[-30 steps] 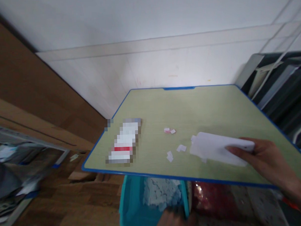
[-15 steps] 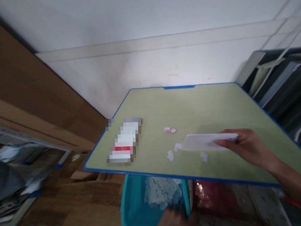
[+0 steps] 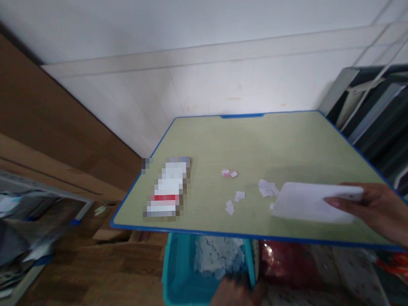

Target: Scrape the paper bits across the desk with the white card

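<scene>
My right hand [image 3: 376, 205] pinches a thin, flat white plate [image 3: 316, 205] with rounded corners, thumb on the near face and fingers behind. It is tilted low over the right part of the table [image 3: 273, 141], and what it is made of is unclear. Small white paper scraps [image 3: 267, 188] lie by its left edge. More paper pieces [image 3: 239, 196] are scattered to the left, with pinkish ones [image 3: 229, 173] farther back. Below the table edge, my left hand [image 3: 234, 294] is curled over the near right rim of a turquoise basin [image 3: 187, 301]; its fingertips are hidden.
Many whitish scraps [image 3: 219, 255] fill part of the basin. A pixelated white item with a red stripe [image 3: 168, 187] lies on the table's left. A red shiny package [image 3: 288, 264] is under the front edge. Dark panels [image 3: 386, 115] lean at the right; a brown board stands left.
My right hand has moved right and slightly down with the white plate, tilting it more towards me. Paper scraps behind it now show. My left hand stays at the basin.
</scene>
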A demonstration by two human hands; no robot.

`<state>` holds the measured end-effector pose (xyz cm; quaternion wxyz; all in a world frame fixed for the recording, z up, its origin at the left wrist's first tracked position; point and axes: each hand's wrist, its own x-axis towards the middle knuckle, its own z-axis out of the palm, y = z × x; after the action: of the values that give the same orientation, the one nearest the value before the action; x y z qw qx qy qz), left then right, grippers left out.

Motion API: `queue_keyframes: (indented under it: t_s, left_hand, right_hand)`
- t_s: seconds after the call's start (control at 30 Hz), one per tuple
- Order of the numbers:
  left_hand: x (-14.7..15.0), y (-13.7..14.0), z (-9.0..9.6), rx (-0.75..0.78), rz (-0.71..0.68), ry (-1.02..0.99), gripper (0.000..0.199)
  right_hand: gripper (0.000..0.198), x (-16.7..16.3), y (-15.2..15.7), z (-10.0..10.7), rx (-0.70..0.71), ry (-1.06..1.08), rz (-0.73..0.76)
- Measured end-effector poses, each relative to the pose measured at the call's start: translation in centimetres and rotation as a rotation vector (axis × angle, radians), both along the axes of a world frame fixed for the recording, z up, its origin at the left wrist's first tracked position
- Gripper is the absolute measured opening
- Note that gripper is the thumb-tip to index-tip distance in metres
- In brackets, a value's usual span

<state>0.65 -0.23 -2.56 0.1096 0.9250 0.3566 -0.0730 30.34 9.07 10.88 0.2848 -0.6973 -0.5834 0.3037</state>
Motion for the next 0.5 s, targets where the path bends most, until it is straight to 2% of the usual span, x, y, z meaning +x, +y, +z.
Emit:
queue_keyframes:
  t_s: [0.1, 0.23, 0.33, 0.5]
  left_hand:
    - [0.0, 0.1, 0.4, -0.039, -0.001, 0.016, 0.026]
    - [0.2, 0.4, 0.9, -0.070, -0.008, 0.061, 0.026]
    - [0.2, 0.4, 1.0, -0.081, -0.018, 0.084, 0.027]
    - [0.2, 0.3, 1.1, -0.060, -0.017, 0.074, 0.029]
  right_hand:
    - [0.035, -0.7, 1.2, -0.2, -0.045, 0.126, -0.004]
    - [0.034, -2.1, 3.0, 0.1, 0.042, 0.171, 0.004]
    - [0.032, -3.4, 3.7, 0.6, 0.091, 0.192, 0.120]
    - [0.025, -5.9, 4.7, 0.5, 0.123, 0.272, 0.402]
